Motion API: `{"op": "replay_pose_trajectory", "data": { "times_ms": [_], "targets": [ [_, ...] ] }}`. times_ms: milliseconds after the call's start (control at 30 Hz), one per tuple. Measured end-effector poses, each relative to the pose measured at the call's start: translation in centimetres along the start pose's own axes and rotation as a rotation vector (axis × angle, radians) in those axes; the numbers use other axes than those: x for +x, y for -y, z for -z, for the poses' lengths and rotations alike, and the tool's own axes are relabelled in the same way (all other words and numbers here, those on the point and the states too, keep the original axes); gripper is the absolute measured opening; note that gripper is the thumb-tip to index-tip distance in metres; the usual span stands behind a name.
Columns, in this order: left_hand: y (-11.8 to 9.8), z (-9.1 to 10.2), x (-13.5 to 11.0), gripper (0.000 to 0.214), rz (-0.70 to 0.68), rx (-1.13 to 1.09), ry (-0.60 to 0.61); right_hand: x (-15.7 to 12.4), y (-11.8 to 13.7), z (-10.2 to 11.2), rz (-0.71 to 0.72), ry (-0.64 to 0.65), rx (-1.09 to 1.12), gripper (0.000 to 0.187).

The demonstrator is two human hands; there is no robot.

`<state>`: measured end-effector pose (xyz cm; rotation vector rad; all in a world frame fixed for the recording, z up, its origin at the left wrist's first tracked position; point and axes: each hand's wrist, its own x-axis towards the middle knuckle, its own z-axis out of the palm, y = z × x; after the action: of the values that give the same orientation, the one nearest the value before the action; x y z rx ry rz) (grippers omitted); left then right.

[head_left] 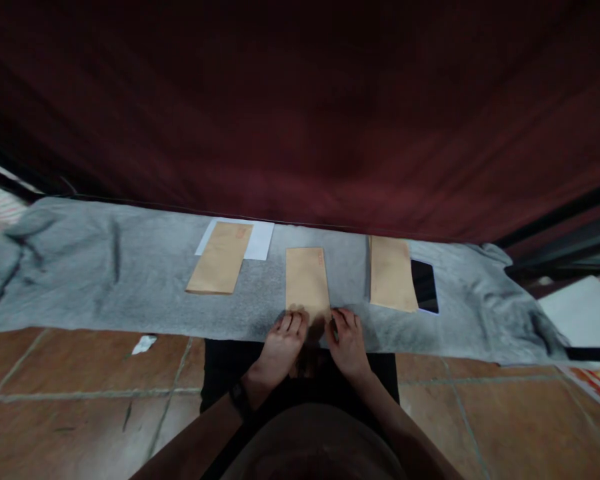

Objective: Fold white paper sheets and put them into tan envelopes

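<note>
Three brown envelopes lie on a grey felt cloth (105, 280). My left hand (280, 347) and my right hand (349, 343) rest at the near end of the middle envelope (307, 280), fingers curled down onto the cloth at its bottom corners. The left envelope (221, 258) lies on a white sheet (260, 240). The right envelope (391, 273) partly covers a black phone (424, 285). A dark band sits on my left wrist.
A dark red curtain (300, 113) hangs right behind the cloth. Brown floor tiles (80, 400) run along the near side, with a scrap of white paper (143, 344) on them. White and coloured sheets (580, 313) lie at the right edge.
</note>
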<state>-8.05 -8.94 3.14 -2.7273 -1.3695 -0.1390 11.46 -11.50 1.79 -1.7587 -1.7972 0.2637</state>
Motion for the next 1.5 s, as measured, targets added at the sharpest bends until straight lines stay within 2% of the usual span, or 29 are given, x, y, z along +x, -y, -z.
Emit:
{"op": "replay_pose_trajectory", "data": {
  "times_ms": [100,200,267,433,567,667,733,800,900,1000,1100,1200,1300,1433,1500],
  "targets": [
    [-0.2,0.2,1.2,0.04,0.018,-0.002,-0.013,1.0,0.2,-0.2,-0.126,-0.003,0.316,0.025],
    [-0.2,0.5,1.9,0.036,0.021,-0.028,-0.03,1.4,0.7,-0.1,-0.278,0.071,0.678,0.023],
    [-0.2,0.8,2.2,0.037,0.032,-0.039,-0.051,1.5,1.2,-0.3,-0.356,0.092,0.84,0.024],
    [-0.8,1.6,2.4,0.033,0.074,-0.036,-0.107,1.8,2.6,-0.5,-0.419,0.029,0.923,0.032],
    [-0.7,3.4,2.2,0.025,0.138,-0.185,-0.172,1.8,3.3,0.4,-0.454,0.08,1.05,0.046],
    [0.1,5.3,2.5,0.021,0.356,-0.536,-0.283,1.7,3.7,1.2,-0.449,0.085,1.07,0.051],
    [0.6,6.2,3.1,0.021,0.59,-0.925,-0.392,1.8,4.0,1.6,-0.471,0.09,1.03,0.052],
    [0.8,6.4,3.7,0.025,0.803,-1.343,-0.472,1.8,4.3,1.7,-0.514,0.147,1.033,0.054],
    [0.2,5.6,4.1,0.036,0.986,-1.757,-0.456,1.8,4.9,1.5,-0.577,0.231,1.137,0.054],
    [-1.0,4.1,3.5,0.041,1.064,-1.917,-0.362,1.7,5.1,0.8,-0.623,0.202,1.241,0.051],
    [-1.8,2.7,2.7,0.045,1.096,-2.006,-0.278,1.6,4.5,0.1,-0.682,0.183,1.249,0.045],
    [-1.3,2.1,2.2,0.046,1.125,-1.995,-0.281,1.6,3.4,-0.2,-0.707,0.175,1.167,0.04],
    [-0.1,1.9,2.0,0.046,1.086,-1.88,-0.278,1.6,2.4,-0.2,-0.649,0.174,1.092,0.035],
    [1.1,2.1,1.8,0.045,0.997,-1.717,-0.117,1.3,1.7,-0.4,-0.596,0.203,1.001,0.03],
    [1.2,2.2,1.8,0.042,0.993,-1.685,-0.099,1.0,1.6,-0.5,-0.553,0.207,0.899,0.029]
  ]
}}
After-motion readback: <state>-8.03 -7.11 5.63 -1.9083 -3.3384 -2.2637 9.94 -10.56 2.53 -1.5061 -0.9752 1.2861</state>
